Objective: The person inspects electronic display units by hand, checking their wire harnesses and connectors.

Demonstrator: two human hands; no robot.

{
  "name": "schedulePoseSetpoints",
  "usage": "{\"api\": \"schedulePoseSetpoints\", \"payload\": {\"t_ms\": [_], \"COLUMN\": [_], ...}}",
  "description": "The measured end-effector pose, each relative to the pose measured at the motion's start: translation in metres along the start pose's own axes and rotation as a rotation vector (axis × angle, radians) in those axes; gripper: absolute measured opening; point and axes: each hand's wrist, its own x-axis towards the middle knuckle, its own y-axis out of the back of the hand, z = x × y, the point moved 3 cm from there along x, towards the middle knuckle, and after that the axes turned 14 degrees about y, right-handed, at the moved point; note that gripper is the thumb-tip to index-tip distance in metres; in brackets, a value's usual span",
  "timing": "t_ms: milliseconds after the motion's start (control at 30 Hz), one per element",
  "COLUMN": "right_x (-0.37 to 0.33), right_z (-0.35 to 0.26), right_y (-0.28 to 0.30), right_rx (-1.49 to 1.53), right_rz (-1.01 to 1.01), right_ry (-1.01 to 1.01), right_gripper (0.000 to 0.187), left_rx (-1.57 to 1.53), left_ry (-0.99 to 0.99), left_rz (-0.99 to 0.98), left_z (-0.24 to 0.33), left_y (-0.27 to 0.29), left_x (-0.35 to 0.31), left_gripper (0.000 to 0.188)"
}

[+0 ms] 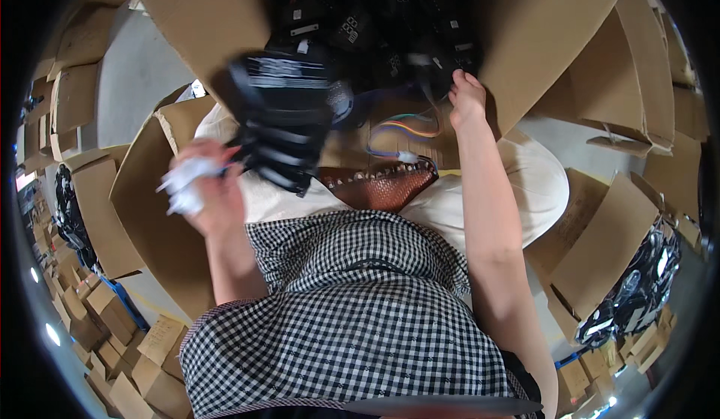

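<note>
My left hand (216,198), smeared by motion, is closed around a bunch of crumpled white pieces (189,183) that look like paper or plastic. Something small and red pokes out by its fingertips. Just beyond them a blurred black ribbed object (281,115) with white marks hangs in front of the box; whether the fingers touch it, I cannot tell. At the right side of the box my right hand (468,98) has its fingers curled against the black things; what they grip is hidden. Coloured wires (409,128) with a white connector (407,156) trail between my knees.
A large open cardboard box (559,25) ahead of me holds a heap of black plastic items (375,25). A brown studded leather piece (386,186) lies in my lap. Another carton with black wrapped goods (637,291) stands at the right; several cartons (124,318) are stacked at the left.
</note>
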Motion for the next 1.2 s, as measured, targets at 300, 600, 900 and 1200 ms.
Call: {"api": "schedulePoseSetpoints", "payload": {"t_ms": [300,600,900,1200], "right_x": [0.001,-0.077,-0.033,0.035], "right_z": [0.031,0.052,0.024,0.029], "right_y": [-0.019,-0.135,-0.027,0.018], "right_rx": [-0.435,-0.998,-0.465,0.165], "right_rz": [0.256,-0.548,0.243,0.194], "right_ry": [0.248,0.759,0.522,0.199], "right_gripper": [0.029,0.055,0.023,0.026], "left_rx": [-0.019,0.848,-0.004,0.764], "left_ry": [-0.165,0.396,1.059,0.053], "left_rz": [0.434,0.585,0.478,0.500], "left_z": [0.085,-0.091,-0.166,-0.044], "left_y": [0.144,0.261,0.211,0.173], "left_x": [-0.037,-0.092,-0.140,0.001], "left_gripper": [0.040,0.014,0.025,0.026]}}
